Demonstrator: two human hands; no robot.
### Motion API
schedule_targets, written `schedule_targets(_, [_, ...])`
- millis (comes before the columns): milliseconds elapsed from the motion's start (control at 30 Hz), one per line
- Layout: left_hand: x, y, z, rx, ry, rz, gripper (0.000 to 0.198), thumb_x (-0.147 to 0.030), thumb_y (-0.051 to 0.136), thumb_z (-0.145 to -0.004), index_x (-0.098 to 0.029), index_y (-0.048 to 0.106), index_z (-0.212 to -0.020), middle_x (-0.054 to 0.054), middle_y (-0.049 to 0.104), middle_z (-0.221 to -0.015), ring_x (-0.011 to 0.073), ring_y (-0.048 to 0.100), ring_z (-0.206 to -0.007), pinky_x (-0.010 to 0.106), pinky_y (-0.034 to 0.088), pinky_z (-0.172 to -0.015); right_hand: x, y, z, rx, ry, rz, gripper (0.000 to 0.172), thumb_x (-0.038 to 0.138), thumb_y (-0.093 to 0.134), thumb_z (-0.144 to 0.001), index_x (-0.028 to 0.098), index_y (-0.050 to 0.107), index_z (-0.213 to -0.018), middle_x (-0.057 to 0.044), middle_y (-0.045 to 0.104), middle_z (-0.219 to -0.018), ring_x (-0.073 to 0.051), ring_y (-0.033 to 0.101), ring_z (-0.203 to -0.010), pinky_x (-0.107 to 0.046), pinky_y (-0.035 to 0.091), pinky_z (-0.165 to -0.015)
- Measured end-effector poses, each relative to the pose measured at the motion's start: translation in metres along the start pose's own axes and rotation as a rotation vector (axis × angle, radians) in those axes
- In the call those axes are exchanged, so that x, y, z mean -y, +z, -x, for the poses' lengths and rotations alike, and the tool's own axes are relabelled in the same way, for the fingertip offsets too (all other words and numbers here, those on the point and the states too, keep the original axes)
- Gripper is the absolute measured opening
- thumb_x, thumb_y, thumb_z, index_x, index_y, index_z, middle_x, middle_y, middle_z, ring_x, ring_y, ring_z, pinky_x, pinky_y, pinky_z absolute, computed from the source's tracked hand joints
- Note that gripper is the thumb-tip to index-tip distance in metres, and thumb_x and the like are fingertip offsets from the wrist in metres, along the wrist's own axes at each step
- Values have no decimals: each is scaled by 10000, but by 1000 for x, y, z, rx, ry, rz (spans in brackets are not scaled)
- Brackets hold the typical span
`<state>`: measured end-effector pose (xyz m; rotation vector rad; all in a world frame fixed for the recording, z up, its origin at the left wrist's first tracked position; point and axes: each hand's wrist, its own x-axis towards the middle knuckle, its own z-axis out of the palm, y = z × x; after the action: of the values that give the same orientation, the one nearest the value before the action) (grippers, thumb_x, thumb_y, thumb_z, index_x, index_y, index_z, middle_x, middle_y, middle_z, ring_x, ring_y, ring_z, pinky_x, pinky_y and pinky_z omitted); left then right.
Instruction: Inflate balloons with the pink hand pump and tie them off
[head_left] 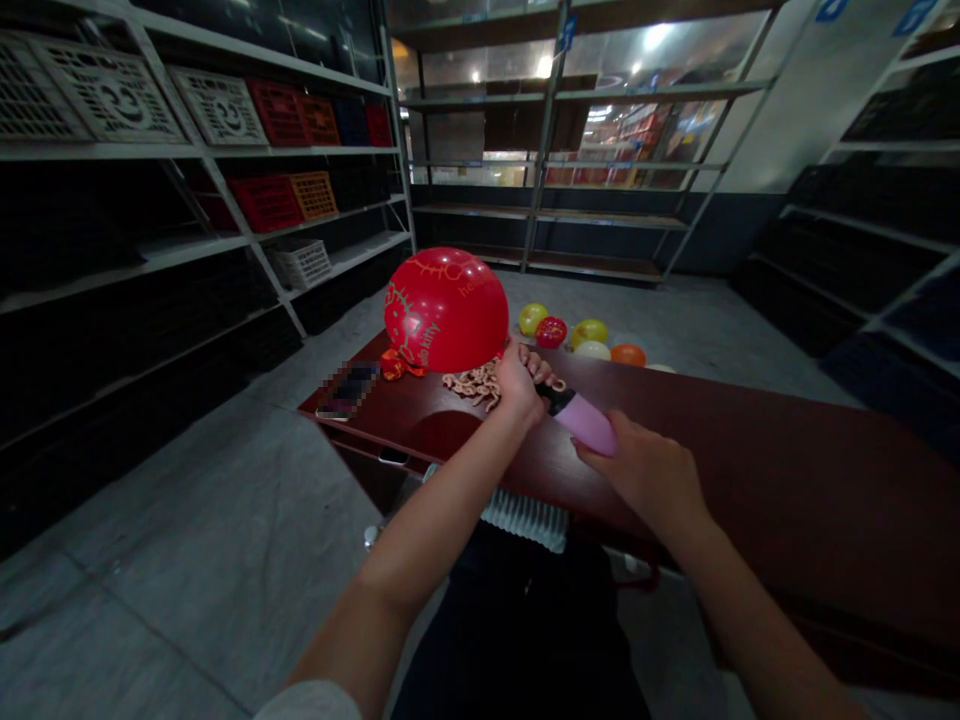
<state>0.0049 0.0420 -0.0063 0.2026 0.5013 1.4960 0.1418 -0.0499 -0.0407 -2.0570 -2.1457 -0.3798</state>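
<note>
A big red inflated balloon (445, 308) with a cartoon print hovers over the dark wooden table (750, 450). My left hand (519, 385) is closed around the balloon's neck where it joins the black nozzle of a pink hand pump (586, 420). My right hand (643, 470) grips the pump's pink handle from behind. Just left of my left hand lies a small pile of pale loose balloons or bands (472, 383). An orange uninflated balloon (396, 365) lies under the red one.
Several inflated balloons (577, 338), yellow, red, white and orange, lie on the floor beyond the table. A phone (346, 391) rests on the table's left end. Metal shelves with plastic baskets (266, 200) line the left; more shelving stands behind and right.
</note>
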Motion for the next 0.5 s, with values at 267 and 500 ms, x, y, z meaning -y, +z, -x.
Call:
schedule_targets(267, [-16, -19, -22, 25, -152, -148, 464, -371, 381, -1002, -210, 227, -595, -73, 228, -429, 69, 204, -312, 232, 172, -364, 6, 12, 9, 346, 115, -611, 443, 617, 571, -800, 209, 618, -966, -73, 693, -742, -213, 643, -613, -283, 390, -523])
schedule_targets(500, [-51, -11, -51, -9, -299, -231, 413, -208, 368, -970, -209, 235, -580, -66, 231, -401, 64, 220, -310, 223, 185, -379, 5, 2, 49, 876, 333, -1491, 490, 686, 471, -836, 212, 534, -942, -30, 647, -708, -134, 569, -511, -280, 479, -497])
